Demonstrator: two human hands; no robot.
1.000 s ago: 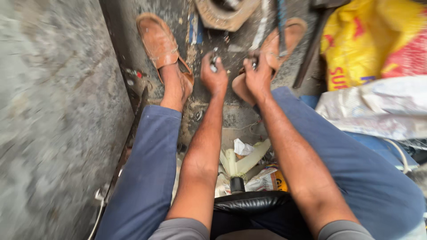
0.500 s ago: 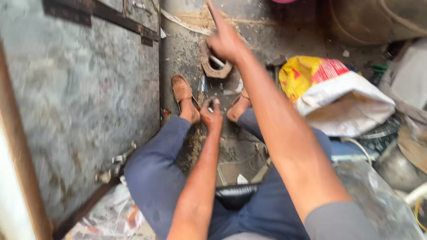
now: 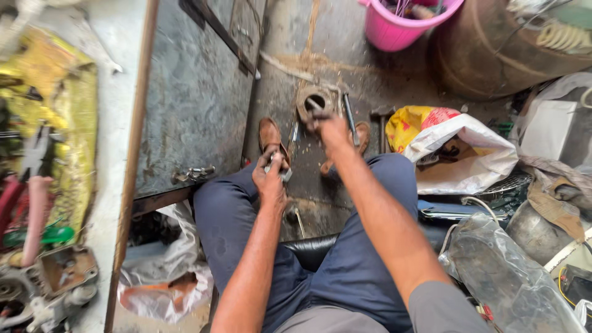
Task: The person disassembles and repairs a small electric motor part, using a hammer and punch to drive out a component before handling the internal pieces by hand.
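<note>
The right hand [image 3: 330,129], stretched far toward the wall half a second ago, is now drawn back near the ring-shaped metal part [image 3: 316,102], while the left hand [image 3: 270,176] sits nearer, gripping a small metal piece [image 3: 277,168]

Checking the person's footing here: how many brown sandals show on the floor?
2. One brown sandal sits below the left hand; the other brown sandal is partly hidden behind the right hand.
</note>
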